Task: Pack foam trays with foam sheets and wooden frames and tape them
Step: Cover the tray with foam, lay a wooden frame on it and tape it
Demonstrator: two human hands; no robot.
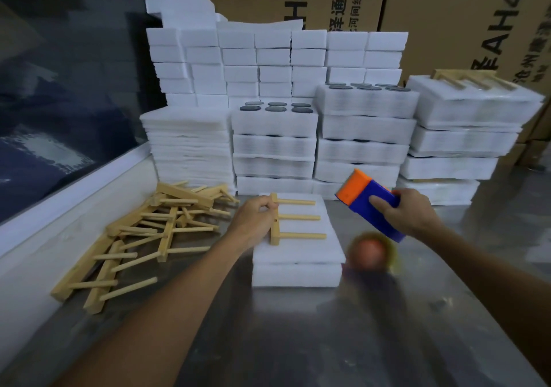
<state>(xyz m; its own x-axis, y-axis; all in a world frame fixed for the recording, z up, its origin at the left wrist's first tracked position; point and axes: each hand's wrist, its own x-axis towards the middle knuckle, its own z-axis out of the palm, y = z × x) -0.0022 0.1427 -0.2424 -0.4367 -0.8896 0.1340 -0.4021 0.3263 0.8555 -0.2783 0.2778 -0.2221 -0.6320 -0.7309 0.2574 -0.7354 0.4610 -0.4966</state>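
A white foam tray lies on the metal table in front of me, with a foam sheet covering its top. On the sheet rests a wooden frame with three pegs pointing right. My left hand pinches the frame's bar at its far end. My right hand grips a blue and orange tape dispenser, held in the air to the right of the tray. A blurred reddish tape roll shows below the dispenser.
A loose pile of wooden frames lies at the left. Behind the tray stand a stack of foam sheets, stacks of filled foam trays, foam blocks and cardboard boxes. Another frame tops the right stack.
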